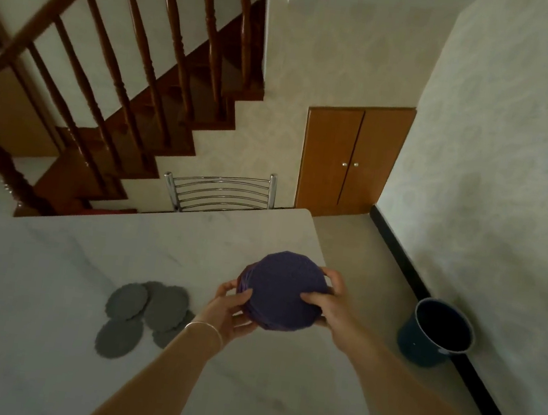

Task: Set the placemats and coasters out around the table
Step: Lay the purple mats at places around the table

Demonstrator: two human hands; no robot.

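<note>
A stack of round purple placemats (281, 287) is held above the right part of the white marble table (87, 253). My left hand (230, 309) grips the stack's left edge from below, a thin bracelet on the wrist. My right hand (326, 300) pinches its right edge, thumb on top. Several grey scalloped coasters (145, 312) lie overlapping in a loose pile on the table, to the left of my left hand.
A chrome-backed chair (219, 190) stands at the table's far side. A dark bucket (436, 332) sits on the floor by the right wall. A wooden staircase (123, 102) rises at the back left, and a low wooden cupboard (351, 158) is set in the far wall.
</note>
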